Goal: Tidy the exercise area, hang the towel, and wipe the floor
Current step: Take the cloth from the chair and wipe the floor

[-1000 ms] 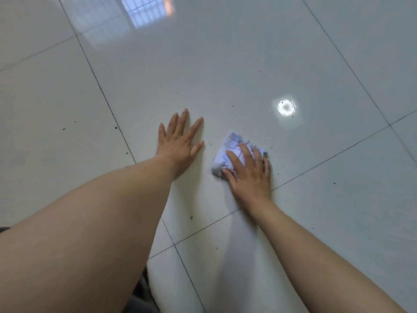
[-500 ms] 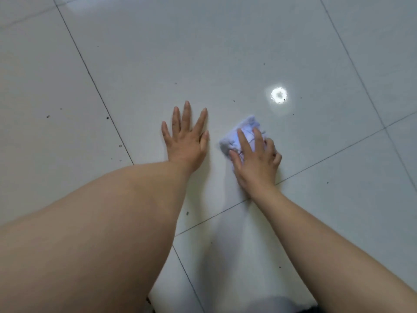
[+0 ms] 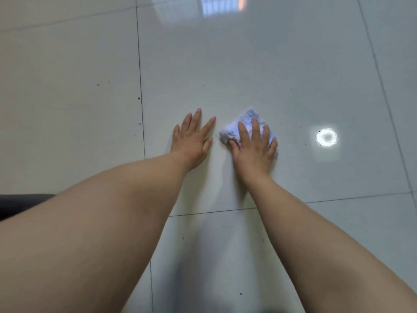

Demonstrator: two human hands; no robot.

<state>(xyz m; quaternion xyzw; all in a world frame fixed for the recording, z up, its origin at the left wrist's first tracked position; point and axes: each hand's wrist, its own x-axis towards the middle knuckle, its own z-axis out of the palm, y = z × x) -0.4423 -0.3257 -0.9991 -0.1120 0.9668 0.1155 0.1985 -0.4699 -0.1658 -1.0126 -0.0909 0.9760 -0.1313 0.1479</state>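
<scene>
Floor (image 3: 248,64): glossy pale tiles, dark grout lines, scattered dark specks. Cloth (image 3: 247,116): small crumpled white wad on the floor, mid-view, under the right hand (image 3: 253,150), which lies flat, fingers straight, pressing it down. Left hand (image 3: 191,141): palm down on bare tile just beside the cloth, fingers spread, holding nothing. Round light reflection (image 3: 326,137): right of the cloth.

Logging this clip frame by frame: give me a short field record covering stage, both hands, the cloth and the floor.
stage: wiping the floor
left hand: flat on the floor, fingers spread, holding nothing
right hand: presses the cloth, fingers straight on top
cloth: white, crumpled, on the floor, apart from the left hand
floor marks: small dark specks; round light reflection right of the cloth
</scene>
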